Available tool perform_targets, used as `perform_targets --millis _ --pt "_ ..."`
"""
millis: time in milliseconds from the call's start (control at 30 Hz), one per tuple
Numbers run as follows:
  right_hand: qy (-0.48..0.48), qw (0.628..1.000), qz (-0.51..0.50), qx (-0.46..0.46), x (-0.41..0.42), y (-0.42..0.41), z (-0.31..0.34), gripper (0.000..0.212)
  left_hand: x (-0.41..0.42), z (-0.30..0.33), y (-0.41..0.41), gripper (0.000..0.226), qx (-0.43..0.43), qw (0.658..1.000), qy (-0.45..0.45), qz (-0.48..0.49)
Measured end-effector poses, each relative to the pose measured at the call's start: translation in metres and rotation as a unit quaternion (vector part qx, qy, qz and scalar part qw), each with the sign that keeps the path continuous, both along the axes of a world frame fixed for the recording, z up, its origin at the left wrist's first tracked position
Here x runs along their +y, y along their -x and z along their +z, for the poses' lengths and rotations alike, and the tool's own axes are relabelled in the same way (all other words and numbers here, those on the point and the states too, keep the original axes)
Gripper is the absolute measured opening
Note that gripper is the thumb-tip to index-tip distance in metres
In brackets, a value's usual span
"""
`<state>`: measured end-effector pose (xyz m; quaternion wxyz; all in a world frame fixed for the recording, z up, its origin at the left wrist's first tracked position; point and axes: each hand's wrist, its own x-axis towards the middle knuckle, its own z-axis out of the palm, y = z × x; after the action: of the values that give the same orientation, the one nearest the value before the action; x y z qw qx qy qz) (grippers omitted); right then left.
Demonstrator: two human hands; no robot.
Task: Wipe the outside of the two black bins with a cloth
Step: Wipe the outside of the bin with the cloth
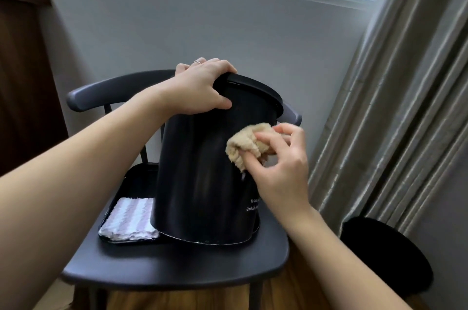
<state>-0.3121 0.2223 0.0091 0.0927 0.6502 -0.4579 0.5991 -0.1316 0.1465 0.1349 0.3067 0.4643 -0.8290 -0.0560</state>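
Wiping is under way on the first bin (202, 178), head view only. Your left hand (202, 86) grips the rim at the far left, thumb curled onto the wall, fingers over the lip. Your right hand (281, 165) pinches a bunched tan cloth (247, 143) and presses it against the upper right of the wall.

Where it sits: bin stands on a black tray (136, 175) on the chair (177, 269), tilted, with the near bottom edge lifted slightly off the tray. A folded striped cloth (129, 218) lies in the tray, touching the bin's left base.

Progress, my read: early to mid on bin one. Faint vertical streaks show on the near wall, so that face looks partly covered. Far side is hidden, can't say whether it's been touched. The second bin (385, 256) stands on the floor at the right, by the curtain (395, 107), well apart from both hands; looks untouched, so at least half the job is left.

How the bin looks: matt black, smooth, tapering toward the base, with a wider rim ring on top. Small white lettering low on the right side, too small to read fully. Pale specks along the bottom edge.
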Motion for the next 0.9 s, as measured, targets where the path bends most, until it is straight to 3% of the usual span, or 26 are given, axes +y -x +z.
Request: perform_targets --millis 167,400,600,900 --pt "-0.013 0.998 0.033 0.052 0.022 0.004 -0.034 0.030 0.000 0.001 -0.003 0.049 0.040 0.998 -0.058 -0.003" --pt "-0.036 0.999 0.014 -0.015 0.000 0.002 -0.001 0.028 -0.003 0.003 -0.004 0.051 0.034 0.997 -0.065 0.019" --pt "-0.074 0.997 -0.002 0.035 0.017 0.007 -0.037 0.049 -0.006 0.003 -0.007 0.053 0.034 0.997 -0.069 0.023" --pt "-0.075 0.997 -0.023 0.024 0.006 0.009 -0.015 0.036 -0.007 0.002 -0.009 0.048 0.046 0.996 -0.072 0.025"
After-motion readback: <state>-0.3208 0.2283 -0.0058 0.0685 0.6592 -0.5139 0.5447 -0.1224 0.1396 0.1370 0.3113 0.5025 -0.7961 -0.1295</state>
